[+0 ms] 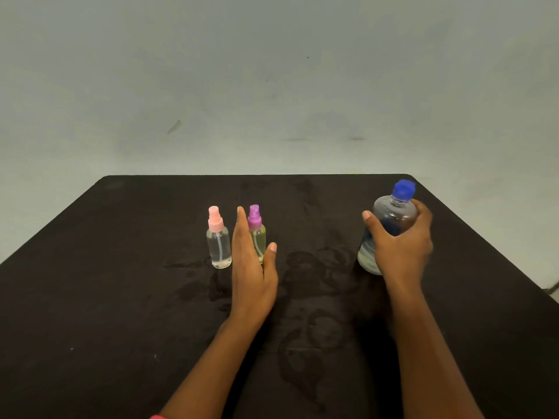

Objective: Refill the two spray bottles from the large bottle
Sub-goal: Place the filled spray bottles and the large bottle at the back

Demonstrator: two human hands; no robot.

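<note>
Large bottle, clear, blue cap on, tilted slightly, at right side of black table; right hand wraps its body, thumb on left side, fingers round right. Two spray bottles upright mid-table, near each other: pink-capped spray bottle, clear; purple-capped spray bottle, yellowish, partly hidden behind left hand. Left hand flat, fingers straight, thumb spread, holding nothing; contact with purple one unclear. Darker wet-looking patches on cloth between hands; pale wall behind.
</note>
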